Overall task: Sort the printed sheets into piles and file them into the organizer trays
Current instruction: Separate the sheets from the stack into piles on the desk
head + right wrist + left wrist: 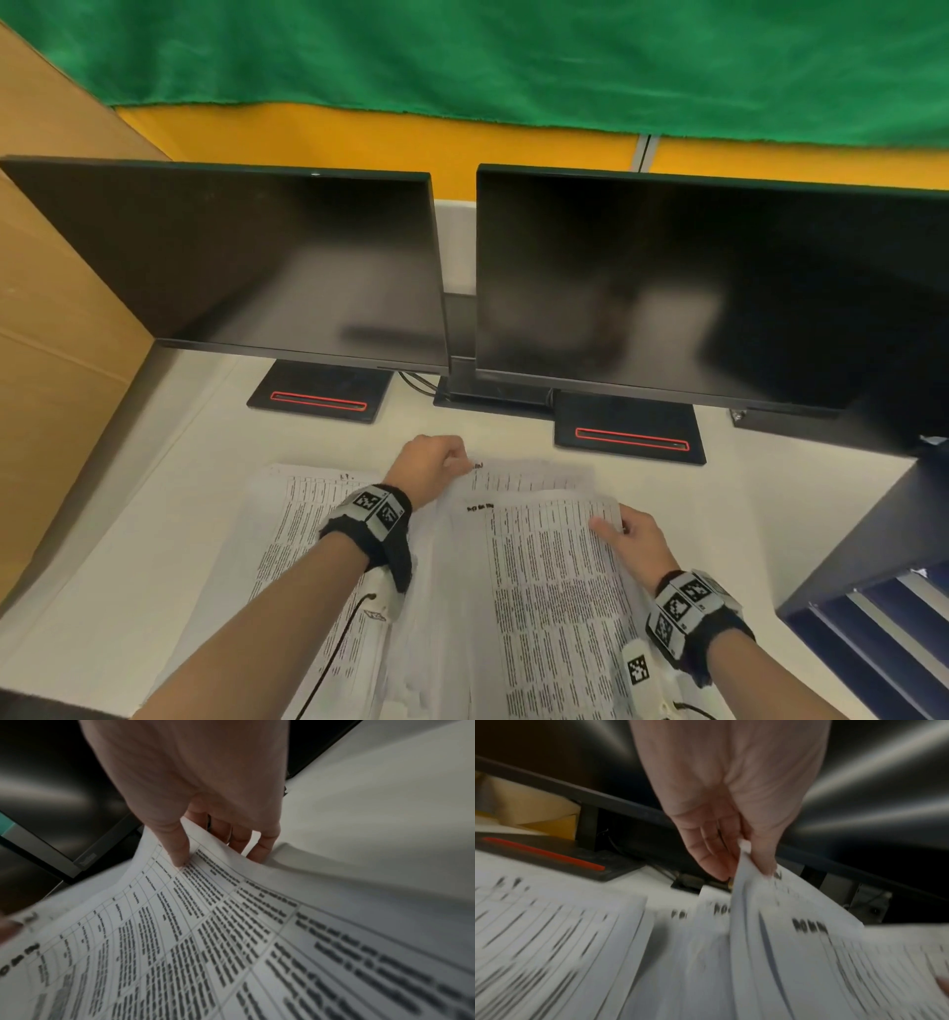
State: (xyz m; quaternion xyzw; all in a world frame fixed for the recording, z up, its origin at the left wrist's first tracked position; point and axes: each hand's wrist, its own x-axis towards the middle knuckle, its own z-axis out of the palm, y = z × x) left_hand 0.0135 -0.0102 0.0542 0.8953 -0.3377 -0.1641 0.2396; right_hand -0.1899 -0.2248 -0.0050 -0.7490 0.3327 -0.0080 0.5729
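Broadly: white table [169,493] carrying everything, near edge cut off by the frame. Beyond both grips, two dark monitors [693,288] side by side, screens blank, right one cropped at the frame edge. Right of the right grip, a dark blue organizer [868,565] with slatted trays, only a corner in view, contents impossible to make out. Under and between the grips, printed sheets [287,539] spread in overlapping layers; count unclear, print too blurred to read, lower parts running out of frame. Raised above that spread, one top sheet [554,575] of dense tables, held at both far corners and bowed. Left hand [429,462] at the sheet's far left corner, thumb and fingers pinched on the paper edge; fingertips [721,870] partly hidden behind the lifted corner in the left wrist view, which is smeared by motion. Right hand [634,534] at the far right corner, thumb [177,850] pressed on the printed face, remaining fingers curled beneath the edge, mostly covered by paper. Left of the left grip, a flat pile lying on the table, untouched by either grip.
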